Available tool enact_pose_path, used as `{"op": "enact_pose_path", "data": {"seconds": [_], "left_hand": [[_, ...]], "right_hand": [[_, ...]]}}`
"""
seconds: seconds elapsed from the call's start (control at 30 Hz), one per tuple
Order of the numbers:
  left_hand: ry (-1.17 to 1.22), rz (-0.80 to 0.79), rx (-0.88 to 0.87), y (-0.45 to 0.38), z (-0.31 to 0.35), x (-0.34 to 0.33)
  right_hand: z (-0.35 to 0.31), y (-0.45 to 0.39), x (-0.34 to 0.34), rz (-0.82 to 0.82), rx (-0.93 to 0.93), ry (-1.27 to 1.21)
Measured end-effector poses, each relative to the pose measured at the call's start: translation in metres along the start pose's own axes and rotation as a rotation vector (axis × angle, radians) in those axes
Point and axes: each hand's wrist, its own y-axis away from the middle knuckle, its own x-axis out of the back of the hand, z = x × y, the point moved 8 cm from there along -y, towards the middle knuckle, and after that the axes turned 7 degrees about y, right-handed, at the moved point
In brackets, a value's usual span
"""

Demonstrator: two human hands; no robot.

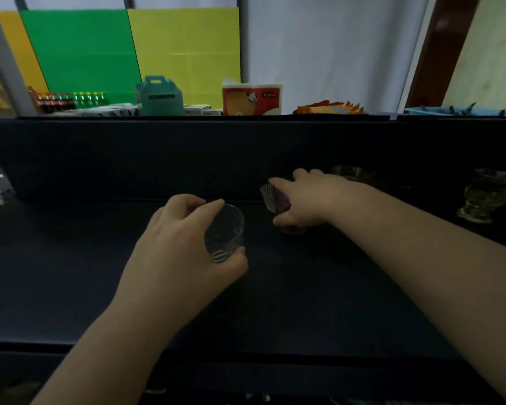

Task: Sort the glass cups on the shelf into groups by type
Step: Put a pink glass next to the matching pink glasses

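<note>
Head view: nearest to us, our two bare forearms reach forward over the dark shelf (70, 273). Our left hand (181, 247) has its fingers and thumb curled round a clear glass cup (225, 232), fingertips at the rim and thumb low on its side; we cannot tell whether the cup's base touches the shelf. A little farther in and to the right, our right hand (307, 200) grips a purple-tinted cup (281, 204) tipped on its side, its ribbed pale mouth pointing left, thumb beneath and fingers over the top. The two cups are near each other but apart. Just behind the right hand a dim amber glass (348, 172) stands against the shelf's dark back wall. Far right, well apart from both hands, a footed glass (485, 197) stands upright. Beyond the back wall we see small bottles (70, 100), a teal box (158, 97), an orange-and-white pack (251, 99), and green and yellow panels (129, 48) behind them
</note>
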Motion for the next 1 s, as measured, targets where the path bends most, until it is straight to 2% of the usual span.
{"op": "enact_pose_path", "data": {"seconds": [0.23, 0.47, 0.7, 0.93, 1.0], "left_hand": [[0.02, -0.042, -0.041, -0.002, 0.001, -0.004], [0.086, -0.066, -0.175, -0.011, 0.037, -0.017], [0.185, -0.153, -0.349, -0.002, 0.14, -0.061], [0.279, -0.238, -0.483, 0.014, 0.269, -0.129], [0.305, -0.257, -0.498, 0.018, 0.304, -0.146]], "right_hand": [[0.0, 0.032, 0.003, 0.178, 0.001, -0.233], [0.04, 0.135, 0.012, 0.407, -0.111, -0.368], [0.13, 0.236, -0.045, 0.486, -0.358, -0.49], [0.248, 0.348, -0.08, 0.589, -0.596, -0.42], [0.28, 0.373, -0.094, 0.565, -0.639, -0.394]]}}
